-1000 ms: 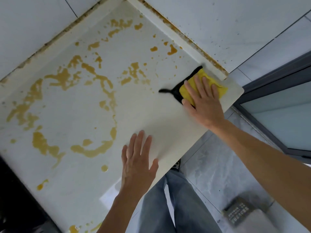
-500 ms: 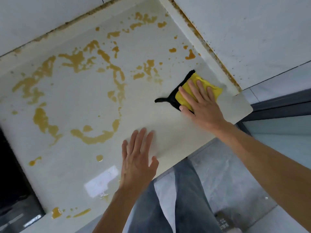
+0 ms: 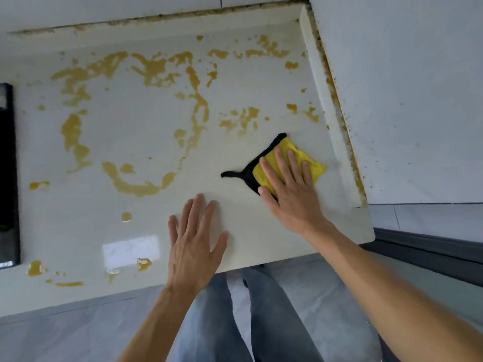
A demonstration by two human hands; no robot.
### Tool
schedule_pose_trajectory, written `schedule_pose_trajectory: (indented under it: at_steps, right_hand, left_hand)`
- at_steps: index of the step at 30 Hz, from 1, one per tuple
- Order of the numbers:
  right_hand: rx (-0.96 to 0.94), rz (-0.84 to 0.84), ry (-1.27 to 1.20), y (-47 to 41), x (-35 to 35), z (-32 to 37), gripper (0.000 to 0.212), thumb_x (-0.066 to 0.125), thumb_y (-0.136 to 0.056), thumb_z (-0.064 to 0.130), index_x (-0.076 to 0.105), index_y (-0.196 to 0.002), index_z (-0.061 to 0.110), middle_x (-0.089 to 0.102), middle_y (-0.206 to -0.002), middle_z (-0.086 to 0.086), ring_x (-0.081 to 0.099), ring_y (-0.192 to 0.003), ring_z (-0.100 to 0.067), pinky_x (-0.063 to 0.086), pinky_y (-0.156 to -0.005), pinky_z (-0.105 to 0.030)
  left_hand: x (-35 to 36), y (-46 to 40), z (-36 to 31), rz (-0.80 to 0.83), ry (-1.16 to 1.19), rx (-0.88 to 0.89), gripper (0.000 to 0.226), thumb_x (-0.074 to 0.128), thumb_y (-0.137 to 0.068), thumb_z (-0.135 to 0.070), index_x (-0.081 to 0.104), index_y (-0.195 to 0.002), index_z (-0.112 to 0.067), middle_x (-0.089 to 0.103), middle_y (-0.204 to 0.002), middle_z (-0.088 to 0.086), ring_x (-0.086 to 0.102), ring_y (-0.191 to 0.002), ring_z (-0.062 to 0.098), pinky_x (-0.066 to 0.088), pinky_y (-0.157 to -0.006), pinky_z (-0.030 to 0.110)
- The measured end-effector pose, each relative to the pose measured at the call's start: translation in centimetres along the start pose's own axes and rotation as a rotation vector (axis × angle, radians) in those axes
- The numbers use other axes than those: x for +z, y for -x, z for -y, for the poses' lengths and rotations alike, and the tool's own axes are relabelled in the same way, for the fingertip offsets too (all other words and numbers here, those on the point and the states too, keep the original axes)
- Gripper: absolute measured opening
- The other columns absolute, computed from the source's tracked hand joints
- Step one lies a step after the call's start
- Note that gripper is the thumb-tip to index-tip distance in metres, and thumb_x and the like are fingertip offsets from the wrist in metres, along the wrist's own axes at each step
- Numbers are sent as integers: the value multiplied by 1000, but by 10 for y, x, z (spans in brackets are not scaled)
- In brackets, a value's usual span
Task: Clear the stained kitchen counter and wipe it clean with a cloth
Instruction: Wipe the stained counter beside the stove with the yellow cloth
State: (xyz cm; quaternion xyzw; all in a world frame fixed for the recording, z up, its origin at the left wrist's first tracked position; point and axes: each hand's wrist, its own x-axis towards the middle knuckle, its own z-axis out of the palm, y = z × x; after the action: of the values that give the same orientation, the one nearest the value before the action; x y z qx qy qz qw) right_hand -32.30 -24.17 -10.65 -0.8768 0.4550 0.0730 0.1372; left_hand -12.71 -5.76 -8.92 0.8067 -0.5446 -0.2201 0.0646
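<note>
The cream kitchen counter (image 3: pixel 243 223) is streaked with orange-yellow stains (image 3: pixel 136 188) in a wide ring across its middle and back. A folded yellow cloth with a black edge (image 3: pixel 315 164) lies on the counter's right part, near the raised side lip. My right hand (image 3: pixel 290 194) presses flat on the cloth, fingers spread over it. My left hand (image 3: pixel 194 244) rests palm down on bare counter near the front edge, fingers apart, holding nothing.
A black appliance edge (image 3: pixel 7 173) sits at the counter's far left. White tiled walls (image 3: pixel 407 95) border the back and right, with grime along the seams. A grey window or door frame (image 3: pixel 428 249) lies at right. My legs stand below the front edge.
My right hand has slid the cloth a little away from the counter's right corner toward the middle. The left hand stays planted; the view has rotated.
</note>
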Motion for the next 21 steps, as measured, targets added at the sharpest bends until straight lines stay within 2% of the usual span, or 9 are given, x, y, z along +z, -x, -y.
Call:
schedule_pose_trajectory:
  at_steps: [2,6,13,15,19,21]
  right_hand:
    - [-8,14,11,10,-1,-27,67,19,-107,61,1,-166,34,-8,-175,-2,-11,-161,-27,4,-129,-53]
    - [136,25,-23,-32,-15,-56,69,15,-108,61,-10,-165,32,-15,-174,-4,-15,-160,-28,0,-129,-52]
    - [296,-13,-113,-133,-37,-33,70,15,-105,60,-8,-165,33,-15,-174,-6,-16,-159,-30,-7,-128,-53]
    - [254,-21,-104,-120,-32,-23,68,17,-106,59,-5,-166,33,-13,-174,-7,-14,-160,-31,-6,-128,-53]
    - [33,-10,1,-44,-16,-22,68,22,-106,61,5,-166,35,-5,-175,-6,-8,-161,-32,0,-129,-51]
    - [69,15,28,-33,-18,-38,70,20,-104,66,2,-166,38,-7,-175,-3,-7,-161,-30,2,-130,-50]
  left_hand:
    - [3,0,-2,-11,-4,-16,69,45,-102,-54,31,-163,-25,15,-175,-1,8,-163,21,17,-127,61]
    - [9,0,0,-24,-2,-12,70,44,-102,-55,30,-164,-26,13,-176,-2,6,-164,19,16,-128,61]
    - [17,1,4,-41,-4,-14,72,43,-100,-56,31,-163,-24,12,-176,-2,4,-164,19,16,-127,64]
    - [19,2,5,-42,-8,-8,72,42,-101,-57,32,-163,-23,12,-176,-1,5,-164,20,16,-127,64]
    - [17,1,6,-23,-24,-1,72,45,-100,-56,32,-163,-23,13,-176,0,7,-164,21,17,-127,64]
    - [15,1,5,-19,-19,-5,72,45,-100,-56,31,-163,-24,13,-176,0,7,-164,21,17,-127,63]
